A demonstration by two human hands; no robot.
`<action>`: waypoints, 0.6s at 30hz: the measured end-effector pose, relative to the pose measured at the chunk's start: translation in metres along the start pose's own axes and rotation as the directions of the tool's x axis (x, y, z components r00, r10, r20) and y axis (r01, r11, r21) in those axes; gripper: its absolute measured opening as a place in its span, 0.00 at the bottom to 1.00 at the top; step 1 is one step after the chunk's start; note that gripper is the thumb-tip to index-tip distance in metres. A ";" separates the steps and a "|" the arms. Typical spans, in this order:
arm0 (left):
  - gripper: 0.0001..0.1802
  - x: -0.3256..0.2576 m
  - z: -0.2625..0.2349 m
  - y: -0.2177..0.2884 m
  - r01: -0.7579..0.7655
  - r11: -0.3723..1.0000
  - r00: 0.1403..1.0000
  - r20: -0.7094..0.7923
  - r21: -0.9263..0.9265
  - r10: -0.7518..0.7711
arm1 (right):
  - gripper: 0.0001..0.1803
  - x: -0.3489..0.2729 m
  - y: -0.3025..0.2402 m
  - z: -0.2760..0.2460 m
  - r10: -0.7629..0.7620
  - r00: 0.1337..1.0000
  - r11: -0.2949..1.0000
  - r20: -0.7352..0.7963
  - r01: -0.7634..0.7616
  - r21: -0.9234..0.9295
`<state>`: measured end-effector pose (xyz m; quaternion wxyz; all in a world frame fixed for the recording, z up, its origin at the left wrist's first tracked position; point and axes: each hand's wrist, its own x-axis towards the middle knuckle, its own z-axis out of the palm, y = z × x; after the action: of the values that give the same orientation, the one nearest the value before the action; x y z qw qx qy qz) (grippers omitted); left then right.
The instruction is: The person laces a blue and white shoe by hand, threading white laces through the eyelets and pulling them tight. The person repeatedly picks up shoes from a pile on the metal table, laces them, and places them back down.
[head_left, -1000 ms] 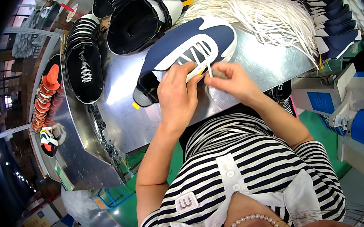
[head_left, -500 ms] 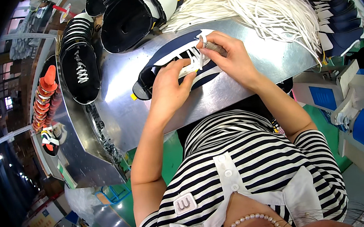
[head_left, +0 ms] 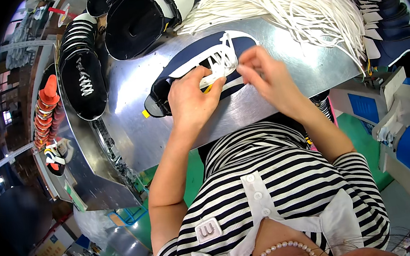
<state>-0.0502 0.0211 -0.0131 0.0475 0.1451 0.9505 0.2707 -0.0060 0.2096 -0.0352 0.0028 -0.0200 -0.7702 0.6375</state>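
A navy and white shoe upper (head_left: 182, 58) lies flat on the metal table, its black opening toward the left. White shoelace (head_left: 227, 58) crosses its eyelets, and a loop of it stands up near the toe end. My left hand (head_left: 193, 96) is closed on the near edge of the upper, thumb and fingers pinching beside the lacing. At the toe side of the lacing, my right hand (head_left: 271, 78) has bent fingers with the tips drawn together against the lace; the exact grip is partly hidden.
A large heap of loose white laces (head_left: 271, 1) covers the far right of the metal table (head_left: 166, 142). Dark uppers (head_left: 137, 25) sit at the far left, beside a laced black one (head_left: 84, 85). Stacked navy uppers (head_left: 390, 33) stand at right; orange-red pieces (head_left: 47, 109) are piled at left.
My right hand has moved right and slightly down, away from the middle of the lacing. The lace loop near the toe now shows uncovered. My left hand keeps its hold on the upper.
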 end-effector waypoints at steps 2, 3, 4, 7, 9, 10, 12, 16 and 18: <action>0.15 -0.001 0.002 -0.002 -0.075 0.996 0.995 -0.068 0.052 0.078 | 0.10 -0.013 0.002 0.002 0.001 0.999 0.999 0.033 0.000 -0.048; 0.14 -0.001 0.003 -0.002 -0.060 0.998 0.996 -0.064 0.033 0.062 | 0.10 -0.017 0.004 0.003 0.002 0.999 0.997 0.045 0.002 -0.072; 0.14 -0.002 0.003 -0.002 -0.045 0.999 0.997 -0.059 0.014 0.046 | 0.10 -0.018 0.005 0.005 0.001 0.999 0.998 0.042 0.002 -0.067; 0.13 -0.001 0.004 -0.005 -0.080 0.997 0.994 -0.077 -0.005 0.079 | 0.09 -0.015 0.006 0.005 0.008 0.998 0.994 0.057 -0.001 -0.109; 0.13 -0.001 0.004 -0.005 -0.095 0.995 0.993 -0.074 -0.036 0.092 | 0.09 -0.013 0.007 0.005 0.013 0.997 0.991 0.070 -0.004 -0.133; 0.14 -0.001 0.003 -0.005 -0.084 0.994 0.995 -0.058 -0.067 0.080 | 0.09 -0.012 0.007 0.004 0.016 0.997 0.989 0.075 -0.005 -0.146; 0.13 -0.004 0.003 -0.004 -0.125 0.987 0.991 -0.059 -0.100 0.119 | 0.09 -0.012 0.002 0.006 0.055 0.996 0.993 0.069 -0.048 -0.107; 0.10 -0.019 0.008 -0.001 -0.341 0.938 0.934 -0.132 -0.066 0.331 | 0.10 -0.013 0.002 0.025 0.117 0.993 0.983 0.011 -0.115 -0.142; 0.09 -0.022 0.010 -0.001 -0.399 0.916 0.907 -0.168 -0.043 0.387 | 0.10 -0.007 0.004 0.036 0.081 0.996 0.991 -0.035 -0.085 -0.108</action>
<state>-0.0277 0.0187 -0.0219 -0.0771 0.3101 0.8915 0.3212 -0.0005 0.1744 -0.0461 -0.0130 -0.0618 -0.8025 0.5934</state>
